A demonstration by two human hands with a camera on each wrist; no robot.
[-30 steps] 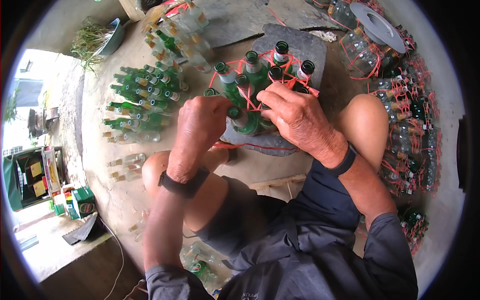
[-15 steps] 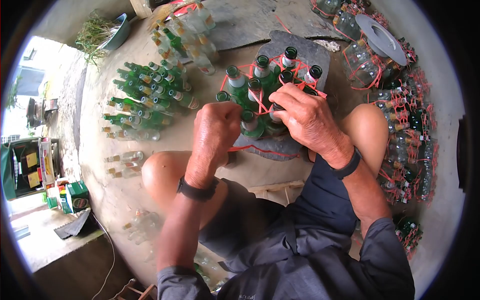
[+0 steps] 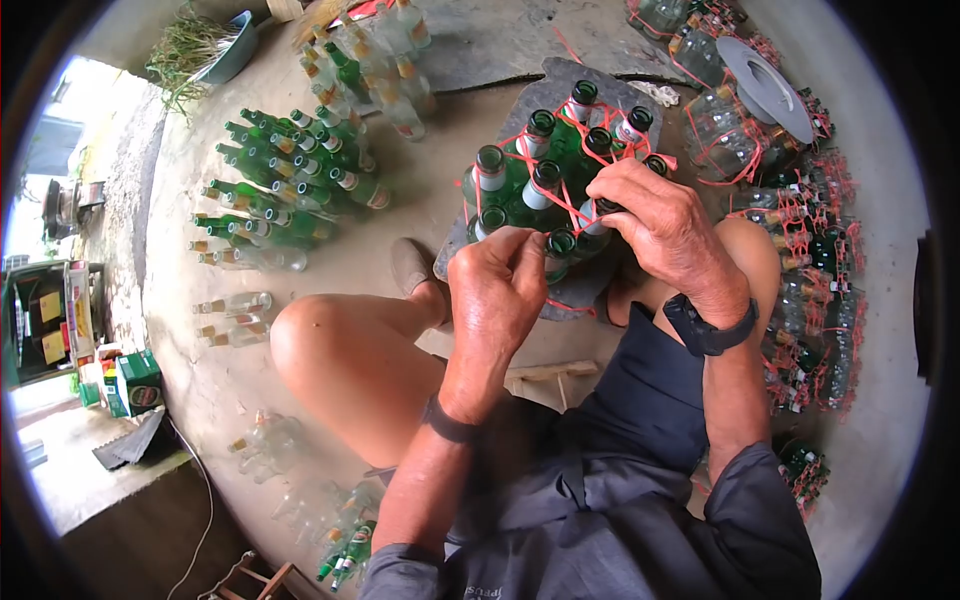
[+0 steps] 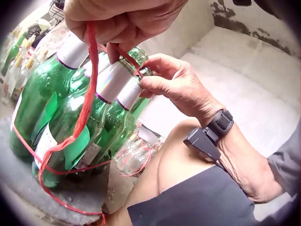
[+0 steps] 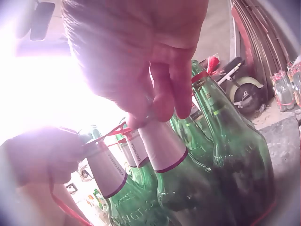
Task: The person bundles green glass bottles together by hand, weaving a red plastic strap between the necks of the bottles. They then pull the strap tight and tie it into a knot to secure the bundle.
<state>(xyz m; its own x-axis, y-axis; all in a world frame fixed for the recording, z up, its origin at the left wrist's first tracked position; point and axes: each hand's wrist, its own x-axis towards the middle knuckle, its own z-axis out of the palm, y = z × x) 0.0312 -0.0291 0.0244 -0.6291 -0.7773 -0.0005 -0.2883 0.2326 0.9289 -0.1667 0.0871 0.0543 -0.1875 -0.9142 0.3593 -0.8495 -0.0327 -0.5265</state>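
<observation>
Green glass bottles [image 3: 488, 172] with white foil necks stand upright in a tight cluster, red plastic string looped between their necks. My left hand [image 3: 497, 287] grips the string [image 4: 90, 94] beside the near bottles; its tail hangs from the fist in the left wrist view. My right hand [image 3: 660, 217] has thumb and fingers around the top of one bottle [image 5: 164, 148], where the string crosses its neck. Lower down, another red strand [image 4: 82, 170] runs round the bottle bodies. The cluster rests on a grey stone slab [image 3: 545, 80].
Loose green bottles [image 3: 285, 180] and clear bottles [image 3: 385, 75] stand on the floor to the left and far left. String-tied bundles [image 3: 800, 270] line the right wall, with a grey hat [image 3: 762, 90] on one. My bent knees [image 3: 325, 330] flank the slab.
My left hand has moved right and nearer my body, drawing close along the cluster's near edge. The right hand has stayed at the bottle tops, while the head view has shifted slightly.
</observation>
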